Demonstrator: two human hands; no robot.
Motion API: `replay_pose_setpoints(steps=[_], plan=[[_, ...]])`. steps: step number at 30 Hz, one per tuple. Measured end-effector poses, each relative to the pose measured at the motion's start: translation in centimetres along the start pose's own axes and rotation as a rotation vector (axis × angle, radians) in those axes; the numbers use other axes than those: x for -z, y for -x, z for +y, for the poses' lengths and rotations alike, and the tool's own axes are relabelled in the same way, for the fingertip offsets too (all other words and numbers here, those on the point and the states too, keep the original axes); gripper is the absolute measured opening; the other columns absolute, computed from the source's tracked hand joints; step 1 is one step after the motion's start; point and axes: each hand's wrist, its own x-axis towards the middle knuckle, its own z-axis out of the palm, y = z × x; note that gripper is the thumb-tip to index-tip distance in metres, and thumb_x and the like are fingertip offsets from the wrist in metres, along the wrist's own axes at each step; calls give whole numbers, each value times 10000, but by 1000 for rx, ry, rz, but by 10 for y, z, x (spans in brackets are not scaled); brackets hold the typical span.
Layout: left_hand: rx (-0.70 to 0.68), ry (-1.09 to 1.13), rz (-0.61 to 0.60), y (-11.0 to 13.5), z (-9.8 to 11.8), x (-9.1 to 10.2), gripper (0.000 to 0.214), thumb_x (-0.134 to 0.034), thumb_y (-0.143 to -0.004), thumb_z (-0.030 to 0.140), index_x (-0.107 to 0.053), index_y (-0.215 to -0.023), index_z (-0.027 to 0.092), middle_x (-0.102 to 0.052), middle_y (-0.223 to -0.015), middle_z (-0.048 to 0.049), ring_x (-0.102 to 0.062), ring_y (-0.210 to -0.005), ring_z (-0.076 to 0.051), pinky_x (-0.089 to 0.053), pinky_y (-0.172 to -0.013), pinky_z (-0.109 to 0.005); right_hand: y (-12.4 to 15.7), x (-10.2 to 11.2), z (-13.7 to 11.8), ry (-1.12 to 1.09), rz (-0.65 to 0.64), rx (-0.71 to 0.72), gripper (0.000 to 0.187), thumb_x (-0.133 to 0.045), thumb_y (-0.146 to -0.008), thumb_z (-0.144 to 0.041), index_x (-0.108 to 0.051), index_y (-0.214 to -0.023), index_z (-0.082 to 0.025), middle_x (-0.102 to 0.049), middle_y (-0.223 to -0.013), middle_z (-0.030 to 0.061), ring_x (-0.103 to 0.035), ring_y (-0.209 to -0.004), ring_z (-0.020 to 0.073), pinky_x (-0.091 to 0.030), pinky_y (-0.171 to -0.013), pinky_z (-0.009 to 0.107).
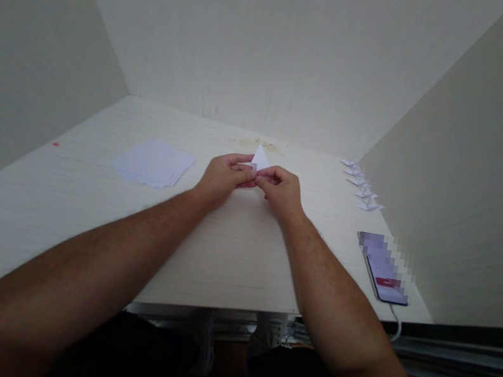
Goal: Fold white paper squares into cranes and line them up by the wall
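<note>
Between my two hands, above the middle of the table, is a small piece of folded white paper (261, 156) with a pointed tip facing away from me. My left hand (225, 177) pinches its left side with thumb and fingers. From the other side, my right hand (282, 190) grips the lower right edge, its thumb and forefinger close to my left fingertips. The lower part of the paper is mostly covered by my fingers.
A loose stack of white paper sheets (154, 162) lies to the left. Several folded paper cranes (367, 203) stand in a row along the right wall. Nearer to me, a phone (383, 268) with a white cable (397, 325) rests on the white table (225, 255). Panels enclose three sides.
</note>
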Motion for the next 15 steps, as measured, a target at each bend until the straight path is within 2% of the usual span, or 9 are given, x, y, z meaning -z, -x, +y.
replay_pose_setpoints(steps=[7,15], plan=[[-14,5,-10,-2,-2,1,496,-853,-633,134,-666,-1091,94,-732,-763,-37,-728,-711,-161,-624,-869,-426,1,0,-3,-19,-19,-14,106,-731,-689,-258,-674,-741,-185,-638,-608,-23,-561,-564,111,-445,-538,242],[-10,-39,26,0,0,-1,474,-841,-641,152,-663,-1077,103,-736,-782,-49,-722,-702,-160,-631,-806,-384,0,1,3,19,-8,1,118,-734,-680,-271,-689,-740,-180,-636,-612,-32,-525,-559,97,-423,-553,240]])
